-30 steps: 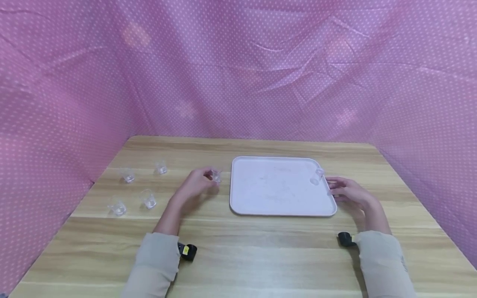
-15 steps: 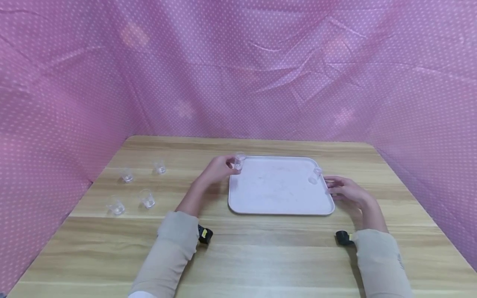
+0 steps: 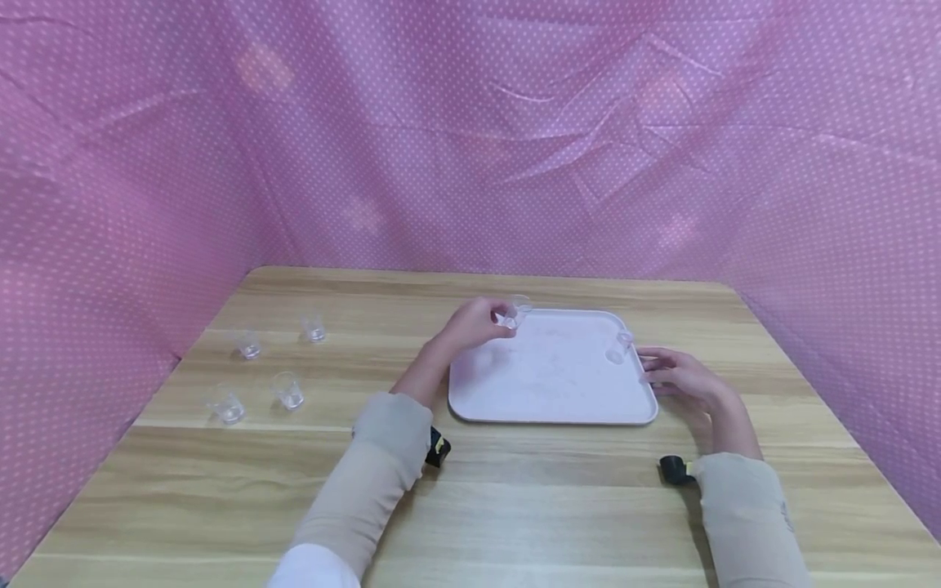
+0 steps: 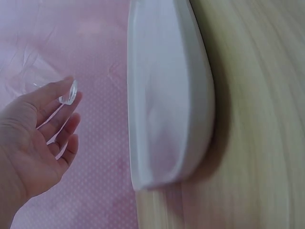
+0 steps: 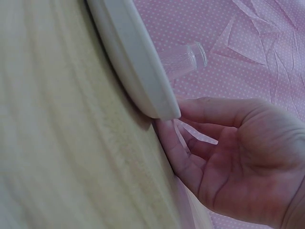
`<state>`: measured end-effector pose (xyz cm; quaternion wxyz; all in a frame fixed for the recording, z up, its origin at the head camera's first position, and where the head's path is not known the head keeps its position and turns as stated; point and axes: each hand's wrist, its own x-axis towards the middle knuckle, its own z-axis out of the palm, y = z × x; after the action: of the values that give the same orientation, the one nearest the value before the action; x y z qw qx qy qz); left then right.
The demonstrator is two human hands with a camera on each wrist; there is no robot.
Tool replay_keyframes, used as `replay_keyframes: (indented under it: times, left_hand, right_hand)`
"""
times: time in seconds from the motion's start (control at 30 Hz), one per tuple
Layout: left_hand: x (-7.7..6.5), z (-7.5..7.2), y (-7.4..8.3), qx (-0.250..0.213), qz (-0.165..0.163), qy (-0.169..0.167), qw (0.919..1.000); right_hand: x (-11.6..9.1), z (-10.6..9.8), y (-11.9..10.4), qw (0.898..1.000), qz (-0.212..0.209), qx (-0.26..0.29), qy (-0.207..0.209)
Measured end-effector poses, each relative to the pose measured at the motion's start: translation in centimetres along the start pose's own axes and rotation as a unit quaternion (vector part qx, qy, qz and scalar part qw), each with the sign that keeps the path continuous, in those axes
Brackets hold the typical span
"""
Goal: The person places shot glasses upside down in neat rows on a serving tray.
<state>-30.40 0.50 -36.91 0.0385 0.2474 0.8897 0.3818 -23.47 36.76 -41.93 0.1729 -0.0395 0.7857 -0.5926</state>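
Note:
My left hand (image 3: pixel 474 324) pinches a small clear shot glass (image 3: pixel 518 309) between thumb and fingers, over the far left part of the white tray (image 3: pixel 551 384). In the left wrist view the glass's round base (image 4: pixel 71 93) shows between the fingertips, while its far end fades against the pink cloth. My right hand (image 3: pixel 684 377) is at the tray's right edge. The right wrist view has that thumb against the rim (image 5: pixel 164 107) and the fingers low beside the wood, gripping the edge. Close to this edge, another clear shot glass (image 3: pixel 619 349) stands on the tray.
Several clear shot glasses stand apart at the left of the wooden table (image 3: pixel 515 506): a front left one (image 3: pixel 229 410), a front right one (image 3: pixel 290 394), a rear left one (image 3: pixel 248 347) and a rear right one (image 3: pixel 314 329). Pink dotted cloth (image 3: pixel 470 147) surrounds the table.
My left hand has carried its shot glass rightward and away from me, from beside the tray to over its far left part. The right hand stays at the tray's edge.

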Motion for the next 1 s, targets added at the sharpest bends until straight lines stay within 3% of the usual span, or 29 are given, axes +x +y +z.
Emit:
replay_keyframes:
  times: [0.27, 0.6, 1.0]
  left_hand:
    - [1.1, 1.9, 1.7, 0.014, 0.006, -0.023, 0.9996]
    - [2.1, 4.9, 3.0, 0.057, 0.003, -0.017, 0.9982]
    - [2.6, 6.7, 4.2, 0.093, 0.003, -0.002, 0.9956]
  right_hand:
    - [0.2, -0.1, 0.3, 1.000, -0.006, 0.000, -0.001]
    - [0.3, -0.2, 0.4, 1.000, -0.003, -0.009, 0.003]
    - [0.4, -0.2, 0.5, 1.000, -0.001, 0.003, 0.012]
